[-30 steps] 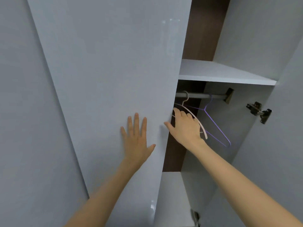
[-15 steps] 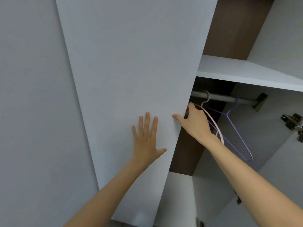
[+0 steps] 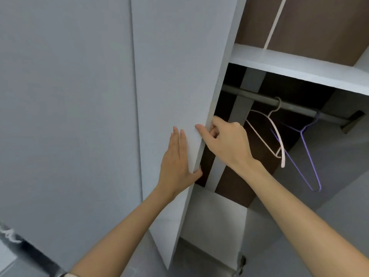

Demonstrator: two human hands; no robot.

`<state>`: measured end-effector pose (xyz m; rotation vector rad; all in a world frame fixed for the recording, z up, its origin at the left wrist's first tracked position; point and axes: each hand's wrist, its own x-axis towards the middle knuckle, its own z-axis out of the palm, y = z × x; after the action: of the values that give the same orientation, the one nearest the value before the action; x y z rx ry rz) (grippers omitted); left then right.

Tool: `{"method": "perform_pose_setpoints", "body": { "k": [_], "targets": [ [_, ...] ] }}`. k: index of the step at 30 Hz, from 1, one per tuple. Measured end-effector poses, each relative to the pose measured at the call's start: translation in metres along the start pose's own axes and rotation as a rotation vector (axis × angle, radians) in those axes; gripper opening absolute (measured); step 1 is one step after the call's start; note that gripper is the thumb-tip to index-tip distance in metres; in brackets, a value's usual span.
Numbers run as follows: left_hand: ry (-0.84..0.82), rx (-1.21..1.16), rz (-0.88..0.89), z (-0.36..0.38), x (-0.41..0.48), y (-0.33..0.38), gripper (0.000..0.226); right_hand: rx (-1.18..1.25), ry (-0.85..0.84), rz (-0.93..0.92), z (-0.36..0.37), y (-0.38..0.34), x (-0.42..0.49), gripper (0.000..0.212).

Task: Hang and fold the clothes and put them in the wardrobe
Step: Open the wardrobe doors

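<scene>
**Wardrobe half open, no clothes in sight**

The left hand (image 3: 175, 162) lies flat on the face of the wardrobe door (image 3: 179, 66), fingers straight and the thumb at its edge. The right hand (image 3: 227, 142) clasps that same edge with curled fingers. Inside, under a shelf (image 3: 299, 66), a pale hanger (image 3: 278, 136) and a purple hanger (image 3: 307, 154) hang bare on the rail (image 3: 259, 97). No garment shows anywhere in view, so by my judgement the work is only at its opening: all hanging, folding and stowing remain
</scene>
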<state>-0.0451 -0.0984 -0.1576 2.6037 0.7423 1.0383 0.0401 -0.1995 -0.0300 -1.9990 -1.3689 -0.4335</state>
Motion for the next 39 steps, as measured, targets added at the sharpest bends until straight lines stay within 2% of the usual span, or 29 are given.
{"method": "perform_pose_setpoints", "body": {
  "k": [6, 10, 17, 20, 26, 34, 37, 39],
  "targets": [
    [-0.024, 0.005, -0.013, -0.058, -0.048, -0.038, 0.103, 0.117, -0.044, -0.113, 0.023, -0.066, -0.011, 0.039],
    [-0.061, -0.025, -0.150, -0.105, -0.074, -0.070, 0.090, 0.154, -0.066, -0.117, 0.048, -0.120, -0.004, 0.042],
    [0.078, -0.265, -0.352, -0.165, -0.105, -0.133, 0.054, 0.177, -0.106, -0.027, 0.103, -0.216, 0.014, 0.044],
    [0.124, -0.323, -0.384, -0.182, -0.106, -0.160, 0.040, 0.136, -0.121, -0.013, 0.123, -0.250, 0.026, 0.040],
    [0.122, -0.295, -0.417, -0.201, -0.098, -0.194, 0.032, 0.150, -0.133, 0.012, 0.152, -0.283, 0.039, 0.040],
    [0.139, -0.215, -0.435, -0.209, -0.103, -0.203, 0.046, 0.146, -0.145, -0.013, 0.164, -0.280, 0.042, 0.040],
    [0.275, -0.180, -0.318, -0.211, -0.113, -0.195, 0.049, 0.184, -0.152, 0.022, 0.158, -0.265, 0.035, 0.038],
    [0.292, -0.185, -0.245, -0.212, -0.113, -0.189, 0.044, 0.201, -0.158, 0.051, 0.153, -0.253, 0.029, 0.036]
  ]
}}
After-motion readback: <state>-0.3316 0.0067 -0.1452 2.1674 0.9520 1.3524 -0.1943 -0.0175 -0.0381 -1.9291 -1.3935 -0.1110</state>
